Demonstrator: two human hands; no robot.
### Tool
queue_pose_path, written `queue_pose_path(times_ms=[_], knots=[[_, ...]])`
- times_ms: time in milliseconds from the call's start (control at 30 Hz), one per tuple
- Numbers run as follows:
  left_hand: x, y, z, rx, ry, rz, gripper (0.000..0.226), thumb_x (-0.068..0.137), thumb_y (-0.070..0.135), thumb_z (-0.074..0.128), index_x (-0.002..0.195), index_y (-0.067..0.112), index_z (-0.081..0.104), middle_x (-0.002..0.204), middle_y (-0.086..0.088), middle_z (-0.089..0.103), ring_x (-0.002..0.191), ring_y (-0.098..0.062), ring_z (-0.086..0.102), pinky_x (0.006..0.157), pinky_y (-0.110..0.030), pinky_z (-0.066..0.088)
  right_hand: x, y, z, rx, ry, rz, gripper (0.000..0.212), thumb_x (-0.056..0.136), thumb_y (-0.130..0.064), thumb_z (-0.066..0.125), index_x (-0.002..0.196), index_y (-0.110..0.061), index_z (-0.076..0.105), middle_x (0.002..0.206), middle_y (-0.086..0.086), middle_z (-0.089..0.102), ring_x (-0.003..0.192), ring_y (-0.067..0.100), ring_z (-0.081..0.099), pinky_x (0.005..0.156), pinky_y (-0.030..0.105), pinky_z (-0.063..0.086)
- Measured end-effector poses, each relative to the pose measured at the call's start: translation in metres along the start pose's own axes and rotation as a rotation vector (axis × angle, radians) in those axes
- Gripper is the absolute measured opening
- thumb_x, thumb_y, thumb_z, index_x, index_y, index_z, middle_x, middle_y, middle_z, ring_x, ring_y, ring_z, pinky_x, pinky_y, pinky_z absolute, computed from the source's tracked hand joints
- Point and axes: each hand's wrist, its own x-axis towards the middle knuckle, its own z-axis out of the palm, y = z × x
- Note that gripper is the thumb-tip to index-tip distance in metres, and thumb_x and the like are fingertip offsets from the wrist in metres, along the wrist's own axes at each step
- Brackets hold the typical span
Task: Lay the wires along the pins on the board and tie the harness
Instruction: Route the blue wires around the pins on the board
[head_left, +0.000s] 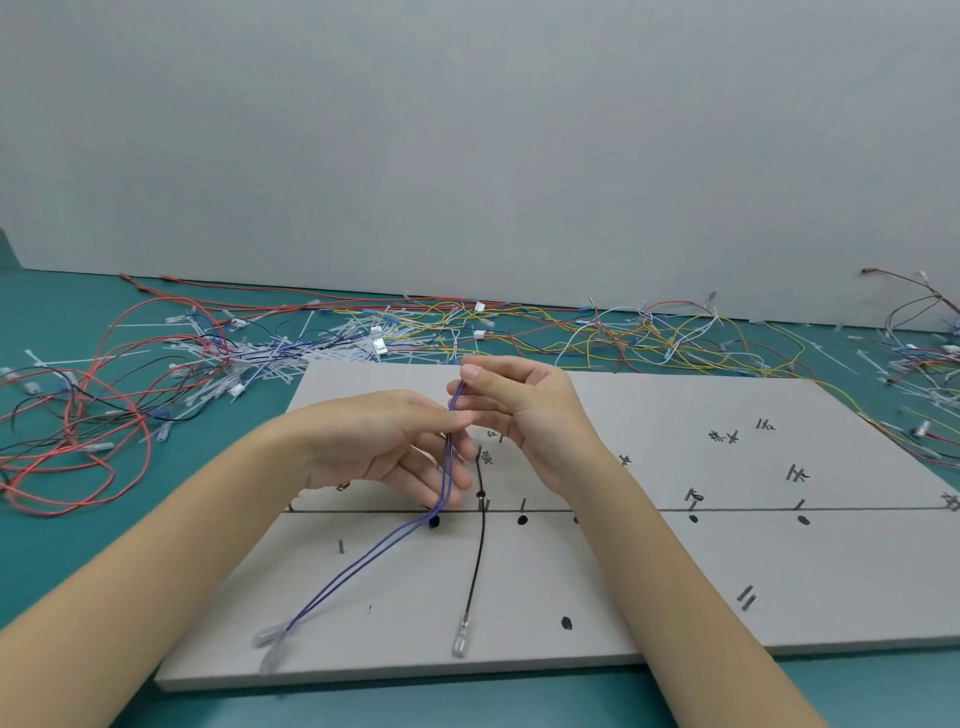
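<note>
Both hands are working above the grey board (675, 561), which is lying on the teal table (62, 561). The right hand (524, 410) is pinching the top of a pair of purple wires (363, 566) between thumb and forefinger, its other fingers curling loosely. The left hand (384, 441) is sitting just below it, thumb and forefinger closing narrowly on the same pair, the remaining fingers spreading out straight behind the strands. From there the purple wires are running down and to the left across the board, ending in two clear-sleeved terminals (270, 647) near its front edge. A black wire (480, 561) is lying on the board just beside them, passing a pin (489, 504) at the drawn line and ending in its own clear terminal close to the front. More short pins and black dots are standing along that line. Behind the board, a loose heap of red, yellow, white and blue wires (623, 332) and white cable ties (291, 358) is sprawling across the table
</note>
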Motion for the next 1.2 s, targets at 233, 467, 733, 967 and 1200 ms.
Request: queue_pose_path(times_ms=[233, 467, 733, 967, 1200], knots=[[0.002, -0.006, 0.005, 0.068, 0.387, 0.126, 0.016, 0.093, 0.024, 0.063, 0.090, 0.010, 0.055, 0.065, -0.007, 0.068, 0.061, -0.028, 0.070, 0.044, -0.024, 0.050, 0.000, 0.003, 0.000, -0.122, 0.110, -0.013, 0.016, 0.084, -0.014, 0.074, 0.093, -0.001, 0.069, 0.080, 0.011, 0.073, 0.067, 0.018, 0.070, 0.058, 0.024, 0.056], [0.002, -0.002, 0.002, -0.044, 0.427, 0.177, 0.021, 0.093, 0.020, 0.063, 0.075, 0.012, 0.055, 0.063, -0.002, 0.065, 0.057, -0.023, 0.069, 0.040, -0.021, 0.046, 0.002, 0.000, -0.003, 0.073, 0.082, 0.114, 0.012, 0.084, -0.024, 0.073, 0.083, -0.014, 0.068, 0.075, -0.004, 0.068, 0.066, 0.009, 0.066, 0.058, 0.020, 0.052], [0.002, -0.004, -0.011, -0.063, 0.534, 0.149, 0.012, 0.078, 0.022, 0.079, 0.070, 0.014, 0.074, 0.068, -0.005, 0.071, 0.053, -0.013, 0.065, 0.039, -0.014, 0.040, 0.004, 0.005, -0.004, -0.081, 0.114, 0.072, 0.015, 0.083, -0.023, 0.074, 0.081, -0.010, 0.068, 0.073, 0.000, 0.068, 0.065, 0.009, 0.065, 0.055, 0.018, 0.049], [-0.001, -0.004, -0.018, -0.065, 0.493, 0.063, 0.013, 0.077, 0.022, 0.078, 0.083, 0.012, 0.073, 0.082, -0.008, 0.076, 0.056, -0.012, 0.067, 0.039, -0.015, 0.043, 0.004, 0.006, -0.005, -0.158, 0.120, 0.062, 0.016, 0.083, -0.020, 0.074, 0.087, -0.005, 0.070, 0.072, 0.001, 0.068, 0.065, 0.011, 0.064, 0.056, 0.020, 0.047], [-0.001, -0.001, -0.013, -0.099, 0.468, 0.073, 0.009, 0.080, 0.018, 0.075, 0.081, 0.010, 0.071, 0.068, -0.004, 0.070, 0.062, -0.017, 0.071, 0.040, -0.015, 0.045, 0.006, 0.004, -0.005, 0.047, 0.062, 0.105, 0.014, 0.084, -0.026, 0.072, 0.085, -0.012, 0.070, 0.075, -0.003, 0.070, 0.066, 0.008, 0.065, 0.055, 0.018, 0.049]])
